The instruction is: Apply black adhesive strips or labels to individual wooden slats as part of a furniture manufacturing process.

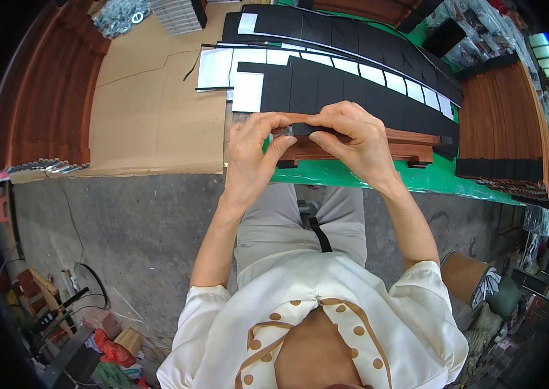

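Observation:
Over the table's front edge, my left hand (248,146) and my right hand (360,137) meet, thumbs and fingers pinching. Between them is the end of a reddish-brown strip (298,118) with a black band (302,129) along its near side. Fingers hide most of this end. Beneath and to the right of my hands lie long reddish-brown grooved strips (410,152). Just beyond them are black sheets (339,87) cut into sections, with a white end piece (247,92) near my left fingers.
Brown cardboard (158,123) covers the table's left part, green sheeting (352,175) the right. Stacks of reddish-brown strips stand left (60,84) and right (498,120), the right stack black-ended. Clear-wrapped items (122,16) lie at the back left. A brown drum (464,277) stands on the floor.

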### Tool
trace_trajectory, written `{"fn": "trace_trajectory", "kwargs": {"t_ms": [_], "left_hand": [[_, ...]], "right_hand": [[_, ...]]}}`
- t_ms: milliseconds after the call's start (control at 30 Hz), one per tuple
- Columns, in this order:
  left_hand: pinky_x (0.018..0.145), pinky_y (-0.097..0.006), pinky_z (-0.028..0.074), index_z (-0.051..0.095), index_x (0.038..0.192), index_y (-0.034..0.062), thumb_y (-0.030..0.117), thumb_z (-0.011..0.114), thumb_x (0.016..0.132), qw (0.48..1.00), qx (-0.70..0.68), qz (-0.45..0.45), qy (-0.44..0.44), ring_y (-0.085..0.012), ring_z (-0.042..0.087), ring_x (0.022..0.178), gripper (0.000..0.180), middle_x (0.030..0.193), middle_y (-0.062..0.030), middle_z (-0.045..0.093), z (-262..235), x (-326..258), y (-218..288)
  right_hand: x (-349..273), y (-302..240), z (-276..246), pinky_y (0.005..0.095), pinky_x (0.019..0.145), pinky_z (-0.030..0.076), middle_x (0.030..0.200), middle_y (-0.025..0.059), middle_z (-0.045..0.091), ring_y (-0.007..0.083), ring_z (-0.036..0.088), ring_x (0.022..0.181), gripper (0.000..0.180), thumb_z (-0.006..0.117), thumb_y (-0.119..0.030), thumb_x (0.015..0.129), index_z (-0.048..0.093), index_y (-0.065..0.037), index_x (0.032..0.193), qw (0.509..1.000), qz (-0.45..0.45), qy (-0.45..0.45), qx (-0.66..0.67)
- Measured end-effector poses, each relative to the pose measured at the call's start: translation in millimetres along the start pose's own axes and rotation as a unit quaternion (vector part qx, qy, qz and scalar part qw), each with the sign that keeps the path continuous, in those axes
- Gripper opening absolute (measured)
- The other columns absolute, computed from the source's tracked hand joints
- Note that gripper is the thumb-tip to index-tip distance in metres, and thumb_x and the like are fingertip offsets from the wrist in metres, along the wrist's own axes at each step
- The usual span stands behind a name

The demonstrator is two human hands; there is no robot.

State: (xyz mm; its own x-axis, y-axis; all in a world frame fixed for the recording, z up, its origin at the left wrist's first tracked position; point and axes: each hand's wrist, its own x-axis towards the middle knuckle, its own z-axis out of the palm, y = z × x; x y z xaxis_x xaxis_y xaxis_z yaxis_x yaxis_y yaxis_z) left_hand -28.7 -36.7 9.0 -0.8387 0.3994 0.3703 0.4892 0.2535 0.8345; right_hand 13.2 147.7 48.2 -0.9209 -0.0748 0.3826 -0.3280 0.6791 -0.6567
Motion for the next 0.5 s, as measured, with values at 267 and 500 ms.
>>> {"fn": "trace_trajectory", "kwargs": {"t_ms": [267,500], "left_hand": [[0.081,-0.032,0.043,0.061,0.098,0.0003,0.009,0.069,0.079,1.0,0.011,-0.001,0.003,-0.0211,0.057,0.087,0.022,0.091,-0.0076,0.061,0.1,-1.9,0.6],[0.081,-0.033,0.042,0.062,0.099,0.0031,0.007,0.068,0.079,1.0,-0.006,-0.006,0.017,-0.0213,0.057,0.086,0.022,0.091,-0.0065,0.062,2.6,-2.8,0.5]], "right_hand": [[-0.8,-0.9,2.4,0.0307,0.062,0.049,0.083,0.0052,0.063,0.0194,0.06,0.074,0.022,0.073,-0.006,0.071,0.071,-0.007,0.093,1.0,0.02,-0.001,0.014],[-1.9,-0.4,3.4,0.0295,0.06,0.049,0.093,0.0046,0.062,0.0179,0.06,0.07,0.021,0.073,-0.007,0.071,0.071,-0.006,0.091,0.999,0.04,-0.008,0.021]]}}
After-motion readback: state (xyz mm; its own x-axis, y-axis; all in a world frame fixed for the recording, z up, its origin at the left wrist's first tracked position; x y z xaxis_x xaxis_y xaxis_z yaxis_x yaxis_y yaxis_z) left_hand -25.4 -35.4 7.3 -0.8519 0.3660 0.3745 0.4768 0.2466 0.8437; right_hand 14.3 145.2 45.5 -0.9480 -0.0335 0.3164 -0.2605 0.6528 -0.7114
